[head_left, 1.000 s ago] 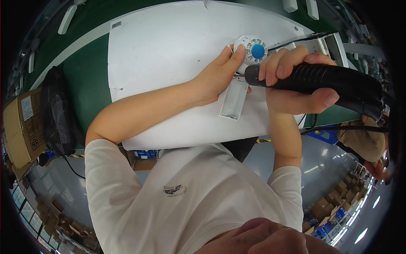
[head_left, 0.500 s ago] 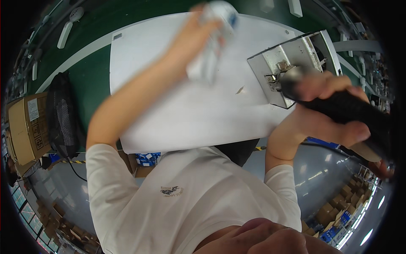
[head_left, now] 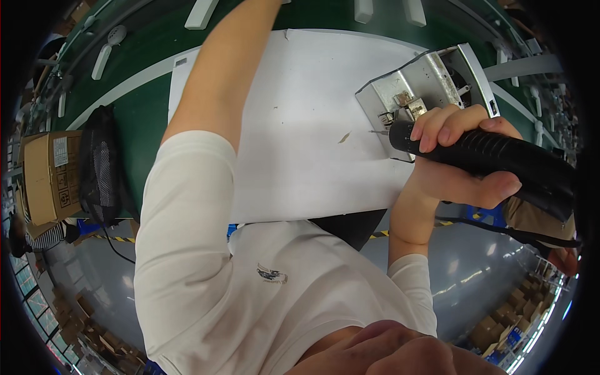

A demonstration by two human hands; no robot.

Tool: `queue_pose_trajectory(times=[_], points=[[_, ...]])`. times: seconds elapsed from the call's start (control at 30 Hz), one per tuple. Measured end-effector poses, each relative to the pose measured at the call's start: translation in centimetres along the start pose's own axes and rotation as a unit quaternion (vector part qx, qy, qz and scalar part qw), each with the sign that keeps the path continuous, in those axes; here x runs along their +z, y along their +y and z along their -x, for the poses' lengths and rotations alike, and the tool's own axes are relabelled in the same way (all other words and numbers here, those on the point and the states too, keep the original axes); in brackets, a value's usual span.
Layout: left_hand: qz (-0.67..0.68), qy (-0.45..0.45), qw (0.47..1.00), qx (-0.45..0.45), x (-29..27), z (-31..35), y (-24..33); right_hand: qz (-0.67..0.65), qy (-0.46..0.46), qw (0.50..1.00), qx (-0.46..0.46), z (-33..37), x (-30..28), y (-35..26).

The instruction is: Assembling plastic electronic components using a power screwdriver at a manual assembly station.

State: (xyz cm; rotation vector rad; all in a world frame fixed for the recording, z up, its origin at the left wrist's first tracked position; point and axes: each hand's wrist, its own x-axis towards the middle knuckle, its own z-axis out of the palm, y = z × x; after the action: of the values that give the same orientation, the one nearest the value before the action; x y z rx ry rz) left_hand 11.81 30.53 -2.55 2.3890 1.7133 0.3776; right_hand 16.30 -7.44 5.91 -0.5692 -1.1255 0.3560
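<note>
My right hand [head_left: 465, 153] is wrapped round a black electric screwdriver [head_left: 500, 156]. Its thin bit points left, beside an open metal housing [head_left: 437, 78] with brackets inside, at the right of the white sheet [head_left: 300, 162]. The bit's tip appears apart from the brackets. My left forearm [head_left: 228, 56] reaches far across the sheet and leaves the picture at the top. My left hand is out of view, so what it holds or touches is hidden.
White handle-shaped parts [head_left: 364, 10] lie along the far green bench [head_left: 147, 56], one with a round head [head_left: 115, 36] at far left. A cardboard box [head_left: 53, 175] and a black mesh bag [head_left: 103, 165] stand left. A cable [head_left: 500, 230] runs at lower right.
My left hand has moved away and out of the top of the picture, with the white round-headed part it held. The screwdriver has shifted slightly down and left, off the brackets.
</note>
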Motion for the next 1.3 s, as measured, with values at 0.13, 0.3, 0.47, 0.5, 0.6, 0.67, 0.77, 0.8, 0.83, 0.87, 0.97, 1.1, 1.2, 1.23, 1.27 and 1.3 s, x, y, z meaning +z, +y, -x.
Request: queue_pose_trajectory(times=[0.13,0.3,0.47,0.5,0.6,0.67,0.77,0.8,0.83,0.87,0.97,1.1,1.2,1.23,1.27,1.3], points=[[0.424,-0.065,0.902,-0.047,-5.3,5.9,-3.8,-0.036,0.001,0.999,0.011,0.3,1.0,-0.4],[0.739,-0.254,0.615,-0.109,-7.1,22.5,-3.3,-0.061,-0.012,0.998,-0.002,1.2,2.0,-0.6],[0.754,-0.368,0.543,-0.038,-4.1,30.2,-2.8,-0.030,-0.061,0.998,-0.001,1.7,2.7,0.5],[0.756,-0.371,0.537,-0.043,-3.9,30.2,-2.8,-0.027,-0.062,0.998,0.006,1.8,2.7,0.9],[0.752,-0.381,0.536,-0.050,-3.7,29.9,-2.8,-0.021,-0.089,0.996,0.015,1.8,2.9,2.4],[0.753,-0.381,0.534,-0.054,-3.7,29.8,-3.0,-0.020,-0.102,0.994,0.021,2.0,3.1,2.8],[0.753,-0.394,0.525,-0.041,-3.8,29.8,-3.3,0.003,-0.100,0.995,0.020,2.1,3.2,3.2],[0.753,-0.397,0.523,-0.036,-3.8,29.7,-3.4,0.010,-0.100,0.995,0.019,2.1,3.3,3.4],[0.755,-0.396,0.522,-0.035,-3.7,29.8,-3.4,0.011,-0.102,0.995,0.019,2.1,3.3,3.2],[0.759,-0.389,0.522,-0.021,-3.7,29.8,-3.4,0.005,-0.098,0.995,0.023,2.2,3.3,2.9],[0.766,-0.369,0.525,0.026,-3.6,29.8,-3.2,-0.014,-0.081,0.996,0.030,2.3,3.3,1.7],[0.717,-0.282,0.637,-0.020,-5.6,27.0,-3.5,-0.026,-0.070,0.997,0.004,2.2,2.5,0.4],[0.568,-0.066,0.819,-0.046,-5.9,15.8,-7.5,-0.031,-0.058,0.998,-0.014,1.9,2.6,0.5],[0.436,0.053,0.898,0.029,-6.0,12.2,-8.8,-0.026,-0.050,0.998,-0.015,2.0,2.8,0.4],[0.287,0.171,0.937,0.101,-5.8,9.4,-10.3,-0.022,-0.041,0.999,-0.017,2.1,3.0,0.3],[0.237,0.133,0.958,0.092,-6.1,7.6,-10.6,-0.009,-0.029,0.999,-0.020,2.0,3.0,-0.1]])
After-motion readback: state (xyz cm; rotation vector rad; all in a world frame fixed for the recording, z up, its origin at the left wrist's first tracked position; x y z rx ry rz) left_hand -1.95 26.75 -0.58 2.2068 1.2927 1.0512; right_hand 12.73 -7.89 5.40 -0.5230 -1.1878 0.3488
